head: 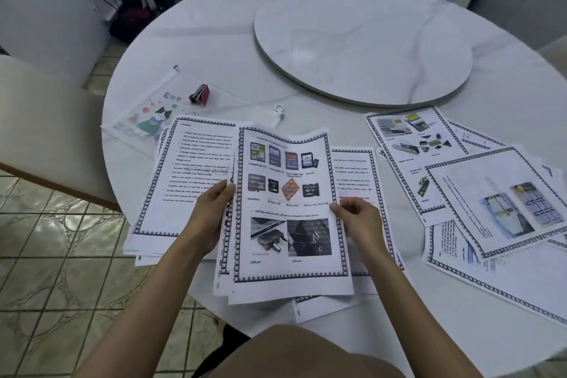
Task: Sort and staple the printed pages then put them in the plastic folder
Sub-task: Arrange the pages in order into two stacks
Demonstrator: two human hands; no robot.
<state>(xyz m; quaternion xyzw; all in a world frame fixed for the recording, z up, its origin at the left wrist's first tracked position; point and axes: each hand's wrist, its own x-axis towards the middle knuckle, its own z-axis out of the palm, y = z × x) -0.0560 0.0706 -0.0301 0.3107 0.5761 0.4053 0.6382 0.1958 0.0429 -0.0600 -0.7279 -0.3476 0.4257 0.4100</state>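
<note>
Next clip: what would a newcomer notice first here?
The page of memory-card photos, gripped at its side edges by the left hand and right hand, fills the centre foreground. Behind it to the left, a red stapler sits on the plastic folder; loose pages lie scattered on the right of the table.

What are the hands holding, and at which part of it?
The printed pages with memory-card pictures: the left hand pinches their left edge, the right hand their right edge, both around mid-height.

Loose pages point(503, 202) crowd the near bench point(214, 49) (left and right); open room lies between stapler point(199, 94) and round plate point(362, 49).
</note>
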